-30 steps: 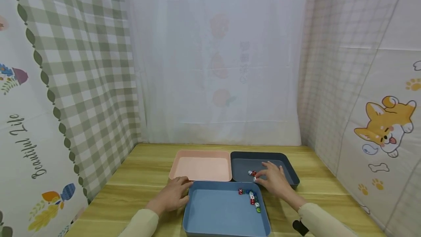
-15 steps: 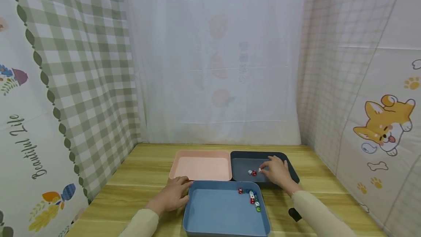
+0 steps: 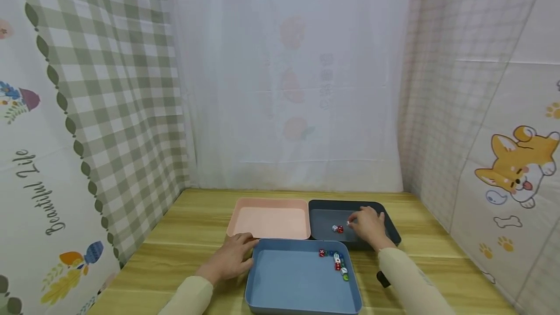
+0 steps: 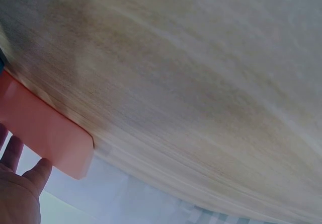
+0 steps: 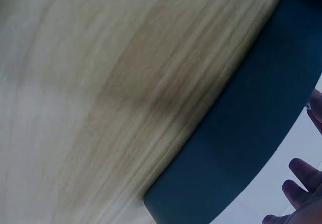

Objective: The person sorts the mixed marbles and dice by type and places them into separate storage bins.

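Observation:
My right hand (image 3: 369, 225) reaches into the dark tray (image 3: 321, 221) at the back right, pinching a small white die (image 3: 348, 223) between thumb and finger. To its left on the tray floor, a white die (image 3: 334, 228) and a red die (image 3: 340, 229) sit side by side. The blue tray (image 3: 302, 276) in front contains several coloured dice along its far right side, among them a red die (image 3: 322, 253), a white die (image 3: 337, 258) and a green die (image 3: 345, 277). My left hand (image 3: 230, 257) rests at that tray's left far corner, fingers loosely extended, holding nothing.
A pink tray (image 3: 269, 220) stands behind the blue one, left of the dark tray. All three trays are close together on a wood-grain table (image 3: 188, 230). Fabric curtains (image 3: 293, 174) surround the table at the back and both sides.
The right hand has moved right and slightly away from the two dice, carrying the pinched white die. The left hand has stayed in place at the blue tray.

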`<state>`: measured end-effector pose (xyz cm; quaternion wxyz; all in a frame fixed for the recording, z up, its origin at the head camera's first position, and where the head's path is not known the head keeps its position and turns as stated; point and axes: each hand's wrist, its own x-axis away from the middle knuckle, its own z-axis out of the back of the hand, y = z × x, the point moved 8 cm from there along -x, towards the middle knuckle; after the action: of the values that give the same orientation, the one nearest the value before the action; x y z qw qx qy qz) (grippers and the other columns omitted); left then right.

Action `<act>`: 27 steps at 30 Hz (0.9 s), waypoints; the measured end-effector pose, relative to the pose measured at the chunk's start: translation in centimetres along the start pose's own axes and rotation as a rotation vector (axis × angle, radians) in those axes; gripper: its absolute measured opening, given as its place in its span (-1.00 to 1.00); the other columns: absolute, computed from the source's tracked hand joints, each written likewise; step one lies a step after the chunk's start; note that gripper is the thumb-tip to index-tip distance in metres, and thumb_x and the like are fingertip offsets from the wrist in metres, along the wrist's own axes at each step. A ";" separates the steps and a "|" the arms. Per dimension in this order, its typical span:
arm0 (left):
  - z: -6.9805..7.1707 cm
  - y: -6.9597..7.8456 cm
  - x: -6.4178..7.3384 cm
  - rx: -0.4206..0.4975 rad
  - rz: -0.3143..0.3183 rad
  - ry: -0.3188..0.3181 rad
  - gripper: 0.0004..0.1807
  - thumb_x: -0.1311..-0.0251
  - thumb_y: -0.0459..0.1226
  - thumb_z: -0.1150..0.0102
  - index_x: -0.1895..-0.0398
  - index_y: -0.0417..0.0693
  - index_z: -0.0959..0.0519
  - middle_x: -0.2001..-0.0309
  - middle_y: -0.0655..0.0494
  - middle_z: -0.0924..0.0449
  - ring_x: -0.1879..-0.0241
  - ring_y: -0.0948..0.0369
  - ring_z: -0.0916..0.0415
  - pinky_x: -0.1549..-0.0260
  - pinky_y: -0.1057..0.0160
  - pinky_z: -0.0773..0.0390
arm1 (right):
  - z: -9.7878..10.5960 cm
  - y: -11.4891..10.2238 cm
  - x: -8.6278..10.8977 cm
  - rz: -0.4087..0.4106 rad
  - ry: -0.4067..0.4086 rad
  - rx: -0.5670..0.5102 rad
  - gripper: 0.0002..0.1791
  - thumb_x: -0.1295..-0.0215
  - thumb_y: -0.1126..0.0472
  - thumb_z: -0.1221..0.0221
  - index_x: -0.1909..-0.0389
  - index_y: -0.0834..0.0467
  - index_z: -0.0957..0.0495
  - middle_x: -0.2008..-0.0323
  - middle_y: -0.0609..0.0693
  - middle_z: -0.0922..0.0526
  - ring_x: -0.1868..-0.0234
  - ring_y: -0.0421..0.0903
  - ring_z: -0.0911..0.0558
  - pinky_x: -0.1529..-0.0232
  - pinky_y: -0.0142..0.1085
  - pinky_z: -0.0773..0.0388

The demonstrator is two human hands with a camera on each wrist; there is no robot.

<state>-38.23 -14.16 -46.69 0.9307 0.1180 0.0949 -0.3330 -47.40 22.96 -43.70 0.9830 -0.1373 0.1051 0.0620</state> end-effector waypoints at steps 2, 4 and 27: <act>0.0 0.1 0.0 0.005 -0.008 0.007 -0.45 -0.31 -0.17 -0.02 -0.34 -0.19 -0.45 -0.25 -0.15 -0.38 -0.26 -0.10 -0.31 -0.18 -0.18 -0.34 | -0.2 0.1 0.0 -0.006 -0.006 0.008 -0.89 -0.25 0.17 -0.33 0.27 0.10 -0.75 -0.23 0.44 -0.43 -0.35 0.46 -0.20 -0.23 0.49 0.10; 0.1 0.2 -0.1 0.001 -0.017 0.015 -0.45 -0.31 -0.17 -0.03 -0.33 -0.19 -0.45 -0.24 -0.14 -0.39 -0.25 -0.10 -0.32 -0.17 -0.18 -0.35 | -0.3 0.2 0.0 -0.006 -0.008 0.016 -0.90 -0.24 0.17 -0.33 0.27 0.10 -0.74 -0.22 0.44 -0.43 -0.35 0.47 -0.20 -0.23 0.50 0.10; 0.1 0.1 -0.1 -0.016 -0.005 0.013 -0.45 -0.30 -0.17 -0.03 -0.33 -0.18 -0.45 -0.23 -0.11 -0.40 -0.26 -0.08 -0.32 -0.20 -0.15 -0.33 | 0.0 -0.3 0.0 0.005 0.015 0.040 -0.69 -0.28 0.13 -0.31 0.00 0.16 -0.70 -0.25 0.44 -0.40 -0.32 0.47 -0.23 -0.22 0.50 0.08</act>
<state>-38.24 -14.03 -46.51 0.9301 0.1124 0.1042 -0.3338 -47.38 22.71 -43.63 0.9846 -0.1179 0.1139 0.0612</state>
